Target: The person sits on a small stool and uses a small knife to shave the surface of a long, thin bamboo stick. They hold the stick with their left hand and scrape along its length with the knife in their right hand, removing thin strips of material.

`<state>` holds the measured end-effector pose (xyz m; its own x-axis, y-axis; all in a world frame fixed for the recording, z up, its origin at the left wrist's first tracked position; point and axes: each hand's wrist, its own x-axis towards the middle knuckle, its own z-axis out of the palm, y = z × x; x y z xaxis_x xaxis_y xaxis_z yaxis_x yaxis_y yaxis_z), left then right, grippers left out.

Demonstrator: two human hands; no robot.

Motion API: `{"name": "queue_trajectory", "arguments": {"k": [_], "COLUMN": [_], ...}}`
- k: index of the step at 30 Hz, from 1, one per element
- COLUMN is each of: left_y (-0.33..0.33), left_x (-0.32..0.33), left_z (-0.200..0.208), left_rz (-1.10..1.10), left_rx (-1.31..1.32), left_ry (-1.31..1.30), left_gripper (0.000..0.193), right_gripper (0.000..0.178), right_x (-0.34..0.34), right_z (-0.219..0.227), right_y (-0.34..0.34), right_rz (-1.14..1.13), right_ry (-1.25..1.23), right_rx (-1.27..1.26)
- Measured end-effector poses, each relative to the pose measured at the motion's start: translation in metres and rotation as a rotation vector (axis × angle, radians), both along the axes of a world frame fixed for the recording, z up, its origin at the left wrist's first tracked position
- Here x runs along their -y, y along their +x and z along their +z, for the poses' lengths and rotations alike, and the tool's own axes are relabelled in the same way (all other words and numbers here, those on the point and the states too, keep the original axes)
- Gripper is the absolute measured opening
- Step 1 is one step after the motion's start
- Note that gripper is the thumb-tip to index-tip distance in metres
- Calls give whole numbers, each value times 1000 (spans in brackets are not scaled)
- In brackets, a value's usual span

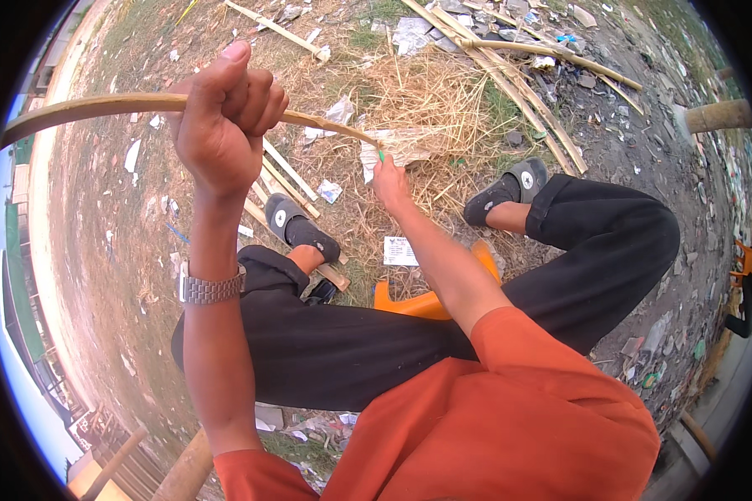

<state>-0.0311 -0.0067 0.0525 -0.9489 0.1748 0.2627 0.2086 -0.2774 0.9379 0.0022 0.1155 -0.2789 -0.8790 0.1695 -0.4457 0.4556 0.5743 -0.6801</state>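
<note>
My left hand is raised at the upper left, its fist closed round a long, curved bamboo strip. One end of the strip runs out past the left rim, while the thinner end slopes down toward my right hand. That hand is farther from me, over the straw, with its fingers closed on a small green-handled tool at the strip's tip. Its blade or working end is too small to make out. Shavings and straw lie on the ground beneath the strip.
Long split bamboo pieces lie at the far right, and shorter strips near my left foot. Under me is an orange plastic stool. A printed white card rests on the ground. Thick poles stand at the right, amid scattered litter.
</note>
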Motion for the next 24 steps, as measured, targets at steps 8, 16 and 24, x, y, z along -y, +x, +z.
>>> {"name": "queue_trajectory", "arguments": {"k": [8,16,24], "left_y": [0,-7,-3], "left_x": [-13,11,23], "left_z": [-5,-4,-7], "left_rz": [-54,295,268], "left_rx": [-75,19,39], "left_ry": [129,124,141], "left_gripper": [44,48,46], "right_gripper": [25,13,32], "right_x": [-27,-47,-20], "right_z": [-39,19,183], "right_y": [-8,-46,-9], "right_rz": [224,507,143], "right_ry": [311,639,-232], "right_rx": [-52,-84,-195]}}
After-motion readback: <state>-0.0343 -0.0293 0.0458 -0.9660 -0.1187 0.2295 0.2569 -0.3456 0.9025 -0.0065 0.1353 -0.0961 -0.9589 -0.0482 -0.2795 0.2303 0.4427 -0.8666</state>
